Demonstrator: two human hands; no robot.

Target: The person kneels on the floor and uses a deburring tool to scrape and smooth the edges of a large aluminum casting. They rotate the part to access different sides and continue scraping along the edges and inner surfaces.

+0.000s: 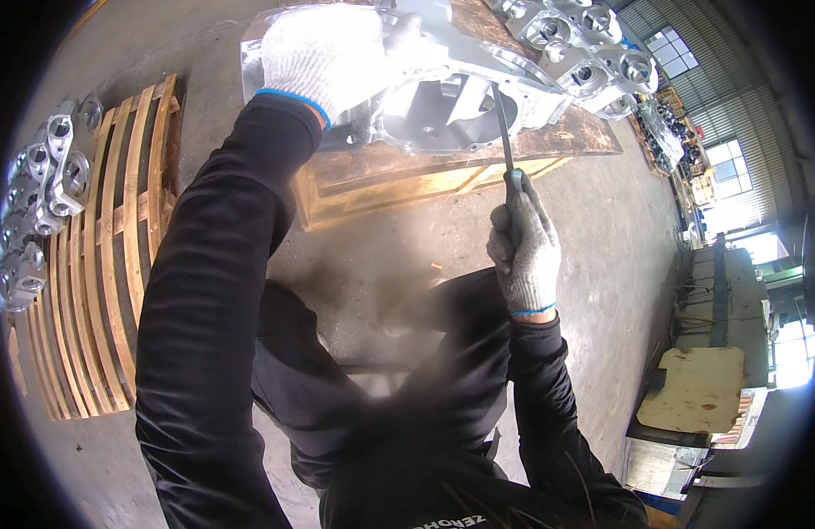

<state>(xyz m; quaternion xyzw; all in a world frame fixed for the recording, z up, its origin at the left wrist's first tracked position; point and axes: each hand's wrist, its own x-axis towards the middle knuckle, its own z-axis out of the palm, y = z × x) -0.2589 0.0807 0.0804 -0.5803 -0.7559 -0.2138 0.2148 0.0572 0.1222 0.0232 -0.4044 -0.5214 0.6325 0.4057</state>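
Observation:
A silvery metal casting (425, 123) with a large round opening lies on a wooden crate or pallet at the top. My left hand (324, 57), in a white knit glove with a blue cuff, rests on the casting's left part; glare washes out its fingers. My right hand (527, 242), in a matching greyer-looking glove, is closed round the handle of a long, thin, dark hand file (503, 132). The file points away from me, and its tip overlaps the right side of the opening. Whether it touches the metal I cannot tell.
The wooden crate or pallet (363, 185) stands on the concrete floor (601, 238). More castings (575, 53) lie at the top right. On the left, a slatted pallet (108, 256) has several castings (59, 176) beyond it. A pale panel (694, 388) and machinery stand at the right.

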